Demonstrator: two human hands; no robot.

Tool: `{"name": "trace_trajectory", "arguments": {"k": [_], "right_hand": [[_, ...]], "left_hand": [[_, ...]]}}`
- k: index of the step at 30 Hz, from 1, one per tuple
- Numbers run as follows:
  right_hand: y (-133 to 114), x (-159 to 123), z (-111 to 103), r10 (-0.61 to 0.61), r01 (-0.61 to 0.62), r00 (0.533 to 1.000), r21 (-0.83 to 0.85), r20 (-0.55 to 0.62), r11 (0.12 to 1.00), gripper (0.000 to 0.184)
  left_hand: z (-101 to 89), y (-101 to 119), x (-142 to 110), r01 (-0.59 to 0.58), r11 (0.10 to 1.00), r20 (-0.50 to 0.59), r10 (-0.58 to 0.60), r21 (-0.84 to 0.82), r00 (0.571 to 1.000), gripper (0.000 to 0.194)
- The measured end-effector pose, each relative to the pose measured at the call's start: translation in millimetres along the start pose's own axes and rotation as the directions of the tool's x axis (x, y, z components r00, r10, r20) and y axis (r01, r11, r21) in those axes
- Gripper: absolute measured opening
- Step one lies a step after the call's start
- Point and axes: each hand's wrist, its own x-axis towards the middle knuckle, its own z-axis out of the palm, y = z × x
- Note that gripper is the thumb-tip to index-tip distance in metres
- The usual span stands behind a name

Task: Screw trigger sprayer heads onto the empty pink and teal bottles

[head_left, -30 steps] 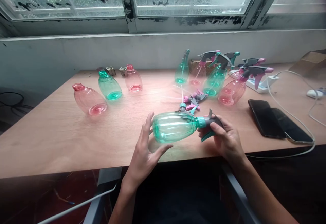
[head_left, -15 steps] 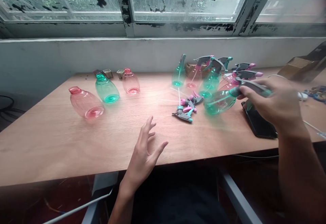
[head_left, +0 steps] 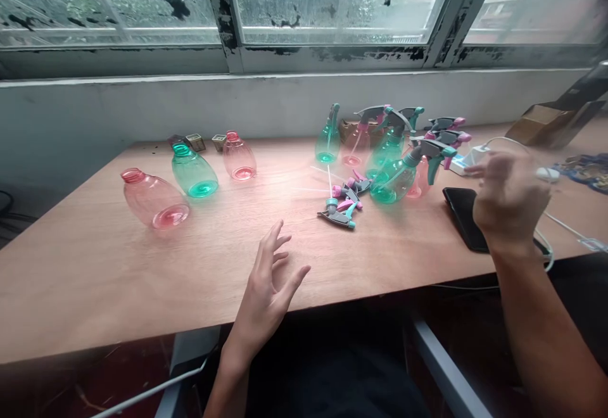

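Note:
My left hand [head_left: 266, 282] is open at the table's front edge, fingers apart and nothing in them. Blurred by motion, my right hand [head_left: 510, 199] is above the black phone [head_left: 468, 218]; how its fingers are set cannot be made out, and no bottle shows in it. Left of it stands a green spray bottle [head_left: 393, 180] with a grey and teal trigger head, apart from the hand. Loose spray heads [head_left: 338, 216] lie beside that bottle. On the left are a tilted pink bottle [head_left: 154, 201], a green bottle [head_left: 194, 171] and another pink bottle [head_left: 240, 157], all without heads.
More spray bottles with heads fitted stand behind, among them a green one [head_left: 327, 140] and a pink one [head_left: 356, 145]. A cardboard box [head_left: 539, 123], a white cable [head_left: 565, 225] and a power strip [head_left: 468, 159] lie at right. The window wall [head_left: 285, 104] bounds the back.
My right hand has let go of the green spray bottle, which now stands upright among the others, and has drawn away from it. My left hand has hardly moved. The view has shifted slightly.

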Motion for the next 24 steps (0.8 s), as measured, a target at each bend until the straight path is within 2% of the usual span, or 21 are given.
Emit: {"name": "trace_trajectory", "arguments": {"k": [1,4,8,13,15,24], "right_hand": [[12.3,-13.1,-2.2,0.007,-0.005,1.000,-0.096,0.017,0.995,0.059],[45.4,-48.8,-4.0,-0.007,0.067,0.983,-0.322,0.184,0.944,0.060],[70.5,-72.4,-4.1,0.013,0.080,0.965,-0.345,0.261,0.935,0.053],[82.3,-79.4,-10.1,0.114,-0.059,0.985,-0.367,0.130,0.928,0.063],[84.8,-81.2,-11.9,0.152,-0.098,0.981,-0.371,0.118,0.923,0.070],[83.9,-64.5,-10.3,0.257,-0.103,0.925,-0.467,0.280,0.878,0.078]], "left_hand": [[0.1,0.1,0.3,0.000,1.000,0.003,0.000,0.000,1.000,0.072],[0.5,-0.1,1.3,0.000,1.000,0.007,0.000,0.000,1.000,0.071],[0.9,-1.2,2.3,0.013,1.000,-0.005,-0.013,-0.004,1.000,0.069],[0.3,-2.5,1.6,0.005,1.000,-0.006,-0.005,-0.003,1.000,0.069],[0.0,-3.0,0.9,0.007,1.000,-0.001,-0.007,-0.004,1.000,0.068],[1.3,-3.0,0.1,0.021,0.999,0.012,-0.021,-0.030,1.000,0.068]]}}
